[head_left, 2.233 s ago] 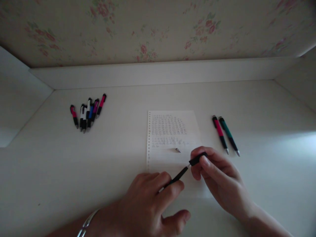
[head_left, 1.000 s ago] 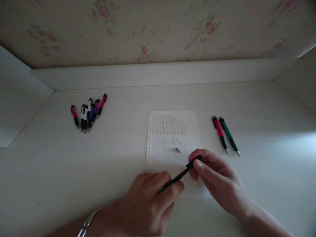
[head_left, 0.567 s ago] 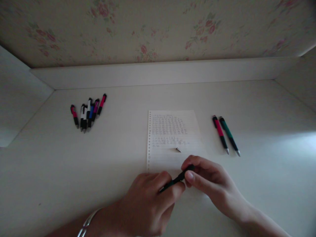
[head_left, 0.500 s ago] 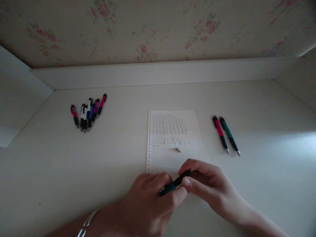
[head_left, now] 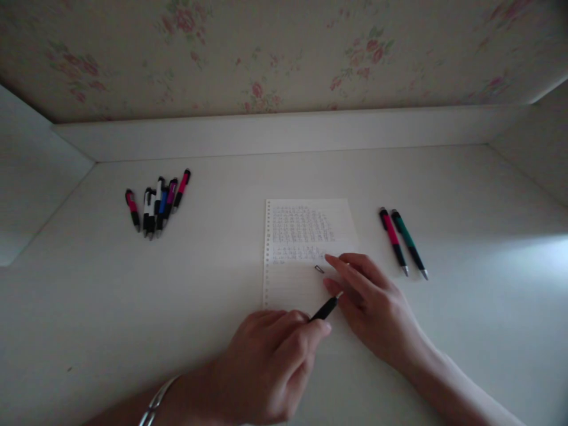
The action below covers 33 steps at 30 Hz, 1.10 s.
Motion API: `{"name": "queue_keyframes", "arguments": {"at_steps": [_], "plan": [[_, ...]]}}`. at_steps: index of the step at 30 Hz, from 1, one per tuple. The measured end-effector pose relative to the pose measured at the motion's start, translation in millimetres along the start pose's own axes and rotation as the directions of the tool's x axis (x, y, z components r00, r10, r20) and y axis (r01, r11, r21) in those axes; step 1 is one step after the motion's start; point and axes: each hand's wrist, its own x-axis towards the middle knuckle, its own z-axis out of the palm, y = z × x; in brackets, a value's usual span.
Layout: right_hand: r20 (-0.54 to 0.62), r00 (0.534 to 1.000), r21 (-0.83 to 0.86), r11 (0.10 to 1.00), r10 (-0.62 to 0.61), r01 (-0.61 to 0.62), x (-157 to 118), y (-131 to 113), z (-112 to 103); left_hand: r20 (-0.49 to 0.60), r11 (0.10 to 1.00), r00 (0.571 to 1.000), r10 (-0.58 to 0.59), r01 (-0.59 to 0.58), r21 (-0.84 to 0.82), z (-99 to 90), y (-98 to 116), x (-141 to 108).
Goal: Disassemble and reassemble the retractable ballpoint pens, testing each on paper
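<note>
My left hand (head_left: 275,355) is closed around a pen (head_left: 325,308), whose black grip pokes out past the fingers toward the upper right with a thin, pale tip. The rest of its barrel is hidden in the fist. Just right of it, my right hand (head_left: 377,307) holds nothing, its thumb and fingers apart. Between those fingertips and the written lines lies a small silvery metal cone (head_left: 319,269), like a pen's nose piece, touched by neither hand. Under it is a sheet of lined paper (head_left: 288,287) with punched holes along the left edge and rows of handwriting.
Two pens, one pink (head_left: 390,231) and one green (head_left: 406,234), lie side by side to the right of the paper. Several more pens (head_left: 170,201) in pink, purple, blue and white are grouped at the far left. A white ledge (head_left: 288,133) borders the desk's back.
My right hand has let go of the pen's black end and moved up over the paper, toward the metal cone. My left hand keeps the pen, its teal barrel now covered.
</note>
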Motion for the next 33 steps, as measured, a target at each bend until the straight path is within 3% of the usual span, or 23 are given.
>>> {"name": "queue_keyframes", "arguments": {"at_steps": [4, 18, 20, 23, 27, 29, 33], "plan": [[0.038, 0.994, -0.131, 0.985, -0.105, 0.109, 0, 5, 5, -0.003, 1.000, 1.000, 0.014, -0.014, 0.005, -0.7, -1, -1], [0.129, 0.983, -0.155, 0.976, -0.131, 0.151, 1, 0, 4, 0.008, 0.994, 0.998, -0.069, 0.068, 0.083, 2.9, 1, -1], [0.088, 0.993, -0.065, 0.994, -0.079, 0.085, 1, 0, 3, -0.009, 0.991, 0.994, -0.112, 0.112, 0.070, 2.5, 1, 1], [0.028, 0.995, 0.191, 0.976, 0.099, -0.102, 2, -2, -1, -0.038, 0.980, 0.980, -0.197, 0.197, 0.000, 1.7, -1, 3], [0.089, 0.940, 0.497, 0.803, 0.329, -0.328, 5, -3, -8, -0.043, 0.933, 0.941, -0.337, 0.327, -0.152, 1.0, -3, 3], [0.120, 0.934, 0.574, 0.744, 0.336, -0.341, 5, -2, -10, -0.029, 0.910, 0.925, -0.379, 0.367, -0.194, 1.4, -3, 3], [0.157, 0.963, 0.679, 0.684, 0.217, -0.265, 3, 1, -11, 0.002, 0.888, 0.911, -0.413, 0.403, -0.222, 2.6, -2, 3]]}}
